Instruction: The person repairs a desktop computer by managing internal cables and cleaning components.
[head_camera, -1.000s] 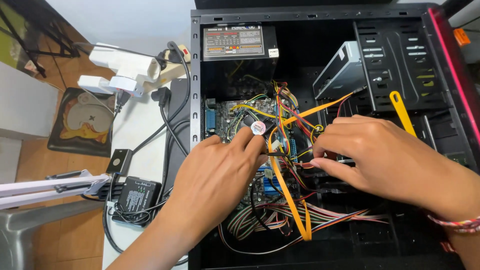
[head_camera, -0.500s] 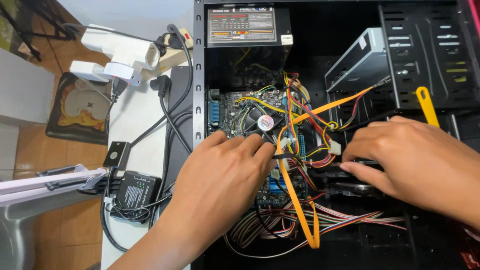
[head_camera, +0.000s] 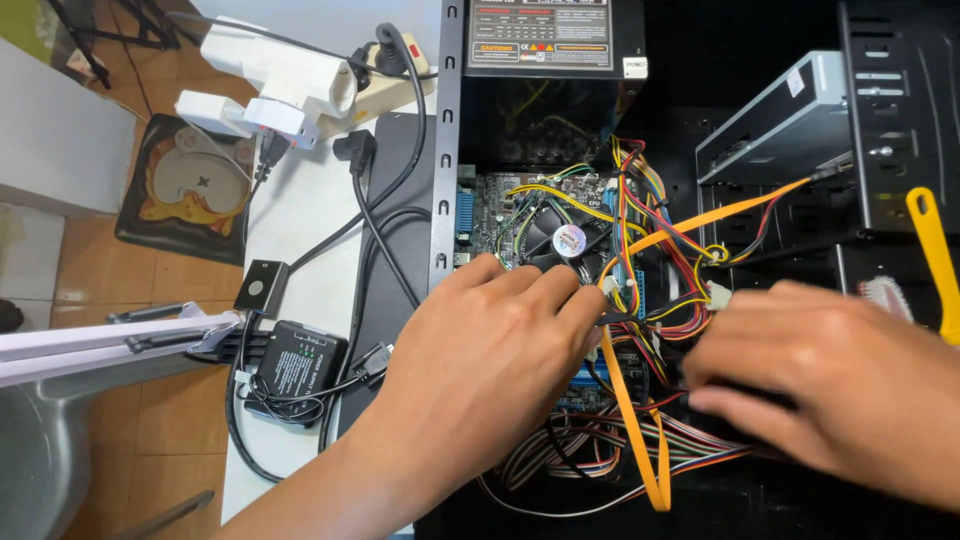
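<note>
Inside the open computer case (head_camera: 445, 150), my left hand (head_camera: 490, 350) rests fingers together by the fan (head_camera: 568, 240); my right hand's (head_camera: 830, 370) grip I cannot tell.

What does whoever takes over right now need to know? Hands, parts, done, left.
Left hand: inside the open computer case, fingers by the cooler fan; no clear grip.
Right hand: low among the wire bundle, blurred; grip cannot be told.
Orange flat cable runs from the drive bay down between both hands.
Done: side panel off, board exposed.
Left: cables lie loose and untidy; the power supply sits in place at the top.
</note>
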